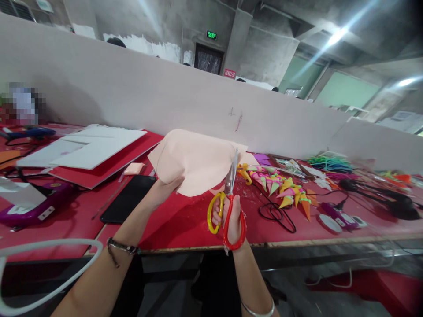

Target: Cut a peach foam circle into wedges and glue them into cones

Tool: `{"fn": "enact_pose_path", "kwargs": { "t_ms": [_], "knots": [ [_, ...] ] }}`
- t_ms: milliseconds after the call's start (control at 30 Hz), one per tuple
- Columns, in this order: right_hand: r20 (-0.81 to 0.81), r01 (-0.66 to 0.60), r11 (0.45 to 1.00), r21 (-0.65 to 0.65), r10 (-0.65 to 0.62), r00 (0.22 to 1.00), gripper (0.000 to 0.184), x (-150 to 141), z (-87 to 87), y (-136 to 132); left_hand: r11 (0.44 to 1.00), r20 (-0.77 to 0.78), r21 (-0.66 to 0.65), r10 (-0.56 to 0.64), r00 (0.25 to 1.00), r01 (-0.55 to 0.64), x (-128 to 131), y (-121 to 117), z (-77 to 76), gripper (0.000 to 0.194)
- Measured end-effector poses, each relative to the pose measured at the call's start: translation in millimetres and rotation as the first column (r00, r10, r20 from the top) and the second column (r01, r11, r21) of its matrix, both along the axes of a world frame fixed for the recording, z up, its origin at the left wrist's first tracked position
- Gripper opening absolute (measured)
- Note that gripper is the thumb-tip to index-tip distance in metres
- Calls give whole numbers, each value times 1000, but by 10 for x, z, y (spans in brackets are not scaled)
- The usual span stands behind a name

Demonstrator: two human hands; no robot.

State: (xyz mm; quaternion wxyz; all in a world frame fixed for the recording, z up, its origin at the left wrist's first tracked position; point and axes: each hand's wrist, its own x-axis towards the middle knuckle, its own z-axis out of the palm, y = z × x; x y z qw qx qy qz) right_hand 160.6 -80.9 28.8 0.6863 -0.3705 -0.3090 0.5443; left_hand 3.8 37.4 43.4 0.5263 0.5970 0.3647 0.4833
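Head view shows left fingers (pixel 179 181) clamped on the peach sheet (pixel 201 160) and right fingers (pixel 217 211) curled through the scissors handles (pixel 243 226).

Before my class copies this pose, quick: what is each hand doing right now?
Left hand: closed on the edge of the peach sheet.
Right hand: closed around the handles of the scissors.

**Cord on One Wrist, Metal on the Other**

Just above my left hand (pixel 168 187) I wear a dark, cord-like bracelet (pixel 124 247), flecked with lighter spots, its loose end dangling. Below my right hand (pixel 232 220) sits a slim, silver-coloured bangle (pixel 261 313), only partly in view. My forearms are bare, and my clothing (pixel 220 286) lower down is black, its details lost in shadow.
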Motion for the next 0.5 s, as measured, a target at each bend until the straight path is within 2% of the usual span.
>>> {"fn": "enact_pose_path", "kwargs": {
  "t_ms": [100, 300, 500],
  "knots": [
    [8, 17, 999, -37, -17, 1000, 51, -15, 20, -9, 999, 11, 39, -10, 1000, 9, -31, -10, 34, 44],
    [55, 59, 994, -92, -54, 997, 53, -44, 35, -26, 1000, -85, 16, -16, 996, 17, -83, -28, 148, 44],
    [64, 75, 986, -152, -66, 996, 52, -68, 94, -67, 998, -75, 35, 51, 996, -49, -188, 49, 107, 46]
  ]
}}
